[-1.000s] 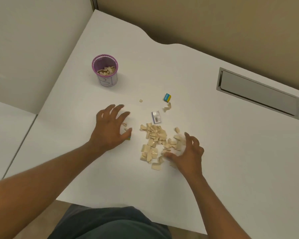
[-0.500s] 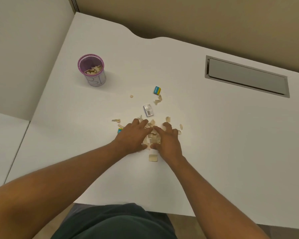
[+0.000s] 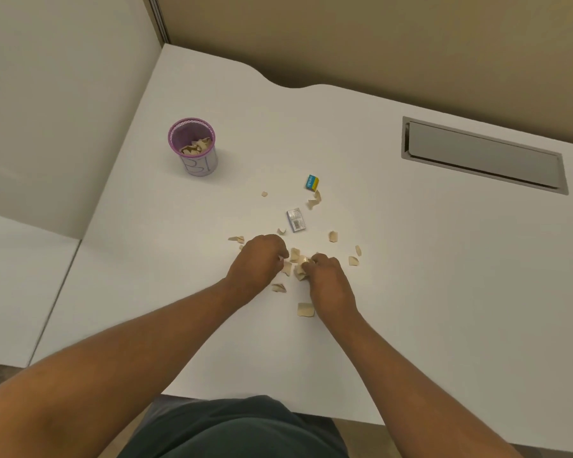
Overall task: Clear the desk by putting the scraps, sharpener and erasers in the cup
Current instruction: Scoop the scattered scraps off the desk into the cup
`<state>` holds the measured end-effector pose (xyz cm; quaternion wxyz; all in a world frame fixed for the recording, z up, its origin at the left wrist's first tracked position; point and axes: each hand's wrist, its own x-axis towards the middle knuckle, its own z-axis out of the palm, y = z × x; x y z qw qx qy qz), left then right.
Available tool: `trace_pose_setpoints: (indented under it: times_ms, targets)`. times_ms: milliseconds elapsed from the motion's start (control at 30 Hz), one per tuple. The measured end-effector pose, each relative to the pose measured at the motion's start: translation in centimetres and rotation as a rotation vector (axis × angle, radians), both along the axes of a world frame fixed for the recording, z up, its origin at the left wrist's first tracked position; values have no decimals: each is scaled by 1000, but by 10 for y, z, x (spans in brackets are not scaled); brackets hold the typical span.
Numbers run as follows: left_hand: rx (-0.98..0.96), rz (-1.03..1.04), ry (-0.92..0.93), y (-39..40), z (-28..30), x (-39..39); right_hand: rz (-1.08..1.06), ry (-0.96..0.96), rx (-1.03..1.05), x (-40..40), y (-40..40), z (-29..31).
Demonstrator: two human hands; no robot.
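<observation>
Desk [image 3: 411, 292] surface, white and broad, fills most of the frame, with a grey rectangular hatch [image 3: 483, 155] recessed into it at upper right and a beige wall [image 3: 377, 38] behind. Forearms reach in from the bottom edge toward the frame's centre. Left hand [image 3: 257, 262] is curled knuckles-up over a bunch of scraps [image 3: 295, 264], fingers bent down around them; right hand [image 3: 329, 282] is likewise curled, its fingertips pinching the same bunch from the other side. Both hands grip pieces of the pile, which sits between them at mid-frame.

Cup [image 3: 194, 147], purple-rimmed mesh, stands upright in the upper left part of the desk, well apart from the hands, and already has tan scraps lying inside. A small grey and blue box-shaped piece [image 3: 296, 219] lies flat just above the hands; whether it is an eraser or the sharpener cannot be told. A blue and yellow eraser [image 3: 312, 182] lies further up, right of centre, with a curled scrap touching its lower edge. Loose scraps dot the desk around the hands: one [image 3: 305, 309] just left of the right wrist, a few to the right, one small bit [image 3: 264, 194] alone above centre.
</observation>
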<state>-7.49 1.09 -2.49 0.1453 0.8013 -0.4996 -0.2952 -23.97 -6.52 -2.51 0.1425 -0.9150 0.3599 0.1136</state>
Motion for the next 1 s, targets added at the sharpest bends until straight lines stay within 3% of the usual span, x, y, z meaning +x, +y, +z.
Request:
trace_pose_setpoints:
  times_ms: [133, 300, 400, 467, 700, 1000]
  targets:
    - [-123, 151, 51, 5, 24, 24, -1, -27, 1, -5, 2, -1]
    - [-276, 355, -15, -3, 65, 97, 10, -28, 33, -7, 1, -2]
    - [-261, 436, -129, -15, 84, 154, 8, -28, 32, -7, 1, -1]
    - [-204, 441, -208, -25, 90, 186, 1, -23, 45, -6, 2, 0]
    - [41, 368, -229, -51, 89, 228, -30, -49, 140, -6, 1, 0]
    - [126, 179, -315, -59, 88, 222, -12, 25, 79, -2, -1, 6]
